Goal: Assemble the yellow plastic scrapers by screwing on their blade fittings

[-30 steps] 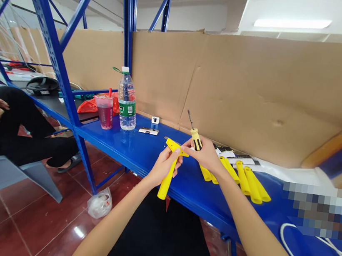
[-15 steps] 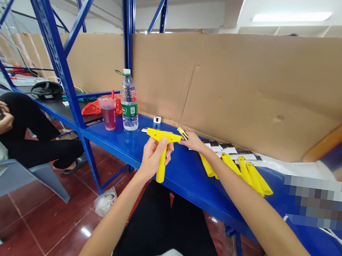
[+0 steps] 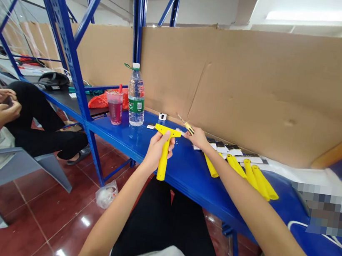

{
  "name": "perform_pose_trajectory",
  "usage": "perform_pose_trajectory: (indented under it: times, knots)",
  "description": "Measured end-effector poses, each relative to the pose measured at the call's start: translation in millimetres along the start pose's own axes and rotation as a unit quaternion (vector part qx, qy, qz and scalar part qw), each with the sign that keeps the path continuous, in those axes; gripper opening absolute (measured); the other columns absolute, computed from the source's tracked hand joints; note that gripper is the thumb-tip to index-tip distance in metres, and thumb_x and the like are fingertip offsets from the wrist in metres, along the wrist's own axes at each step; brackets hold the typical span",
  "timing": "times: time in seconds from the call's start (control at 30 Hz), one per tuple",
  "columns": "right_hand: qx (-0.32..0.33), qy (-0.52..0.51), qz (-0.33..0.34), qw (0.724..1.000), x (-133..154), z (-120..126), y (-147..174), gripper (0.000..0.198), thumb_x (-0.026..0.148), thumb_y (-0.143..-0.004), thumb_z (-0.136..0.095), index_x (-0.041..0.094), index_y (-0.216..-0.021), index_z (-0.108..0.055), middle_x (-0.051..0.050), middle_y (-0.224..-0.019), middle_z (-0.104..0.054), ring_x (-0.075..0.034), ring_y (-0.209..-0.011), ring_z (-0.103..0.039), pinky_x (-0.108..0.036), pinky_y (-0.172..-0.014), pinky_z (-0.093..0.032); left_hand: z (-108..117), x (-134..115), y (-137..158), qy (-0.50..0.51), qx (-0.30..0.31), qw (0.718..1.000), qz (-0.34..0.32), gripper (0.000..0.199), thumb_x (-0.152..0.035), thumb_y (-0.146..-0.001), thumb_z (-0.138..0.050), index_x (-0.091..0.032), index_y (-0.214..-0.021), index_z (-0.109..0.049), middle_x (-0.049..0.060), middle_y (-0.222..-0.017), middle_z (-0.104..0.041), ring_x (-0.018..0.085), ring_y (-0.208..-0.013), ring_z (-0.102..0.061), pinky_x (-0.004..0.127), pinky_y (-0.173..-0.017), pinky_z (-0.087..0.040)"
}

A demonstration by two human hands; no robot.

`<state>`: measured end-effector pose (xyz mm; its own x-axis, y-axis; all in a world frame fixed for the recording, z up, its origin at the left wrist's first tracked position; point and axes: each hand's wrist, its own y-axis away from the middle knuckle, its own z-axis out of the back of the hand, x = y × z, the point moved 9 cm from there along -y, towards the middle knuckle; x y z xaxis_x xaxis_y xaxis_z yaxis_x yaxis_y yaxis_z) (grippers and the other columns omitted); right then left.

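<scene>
My left hand is closed round the neck of a yellow T-shaped scraper, its grip hanging down and its crosspiece at the top. My right hand holds a screwdriver with a yellow and black handle. The shaft points up and left, away from the scraper. The fingertips of that hand are close to the crosspiece's right end; a small whitish item lies beside them, too small to name. Several more yellow scrapers lie in a row under and beyond my right forearm, with white and black pieces at their heads.
On the blue bench stand a water bottle, a cup of red drink and a small white device. A cardboard sheet walls the back. Another person's hands are at the left.
The screwdriver and my right hand have shifted slightly up and right, away from the scraper's crosspiece. My left hand still grips the scraper. The whole view has turned a little left.
</scene>
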<state>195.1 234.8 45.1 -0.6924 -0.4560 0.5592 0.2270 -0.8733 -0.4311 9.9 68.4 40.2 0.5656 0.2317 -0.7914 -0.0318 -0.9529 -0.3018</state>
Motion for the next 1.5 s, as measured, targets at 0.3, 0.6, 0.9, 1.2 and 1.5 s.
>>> perform_pose_trajectory:
  times: [0.3, 0.6, 0.9, 1.2, 1.5]
  knots:
    - [-0.145, -0.255, -0.052, 0.955, 2.1, 76.4, 97.6, 0.046, 0.057, -0.073, -0.096, 0.024, -0.073, -0.064, -0.01, -0.099, -0.085, -0.027, -0.091, -0.075, -0.04, -0.087, -0.06, -43.7, 69.4, 23.2, -0.109, 0.195, 0.952, 0.208, 0.052, -0.06, -0.091, -0.091, -0.017, -0.104, -0.065, 0.005, -0.088, -0.073, 0.009, -0.058, -0.056, 0.022, -0.046, -0.041]
    - [-0.114, -0.52, -0.135, 0.835, 15.8, 45.7, 117.3, 0.066, 0.046, -0.05, -0.113, 0.025, -0.074, -0.055, -0.003, -0.088, -0.076, -0.02, -0.087, -0.072, -0.033, -0.077, -0.059, -39.5, 73.0, 23.7, -0.18, 0.216, 0.94, 0.195, 0.053, -0.062, -0.093, -0.089, -0.015, -0.106, -0.068, 0.007, -0.09, -0.076, 0.009, -0.056, -0.057, 0.023, -0.045, -0.044]
    - [-0.077, -0.49, -0.142, 0.857, 25.7, 32.8, 125.3, 0.063, 0.045, -0.056, -0.109, 0.026, -0.076, -0.052, -0.004, -0.093, -0.078, -0.021, -0.088, -0.071, -0.037, -0.08, -0.06, -39.5, 74.6, 20.8, -0.186, 0.239, 0.936, 0.18, 0.049, -0.062, -0.096, -0.085, -0.016, -0.101, -0.069, 0.005, -0.085, -0.074, 0.009, -0.052, -0.056, 0.023, -0.045, -0.045]
    - [-0.049, -0.483, -0.143, 0.862, 28.7, 25.9, 126.4, 0.055, 0.041, -0.061, -0.107, 0.026, -0.079, -0.056, -0.002, -0.092, -0.075, -0.02, -0.084, -0.068, -0.04, -0.081, -0.06, -42.6, 71.7, 23.0, -0.19, 0.23, 0.935, 0.191, 0.052, -0.063, -0.094, -0.087, -0.017, -0.104, -0.067, 0.004, -0.081, -0.074, 0.009, -0.049, -0.056, 0.024, -0.042, -0.043]
    - [-0.054, -0.492, -0.133, 0.859, 33.3, 27.3, 126.1, 0.066, 0.045, -0.051, -0.111, 0.025, -0.073, -0.053, -0.003, -0.089, -0.078, -0.021, -0.084, -0.069, -0.037, -0.077, -0.056, -41.0, 71.7, 16.8, -0.166, 0.209, 0.949, 0.166, 0.053, -0.063, -0.092, -0.089, -0.015, -0.103, -0.067, 0.005, -0.087, -0.074, 0.01, -0.056, -0.058, 0.022, -0.043, -0.045]
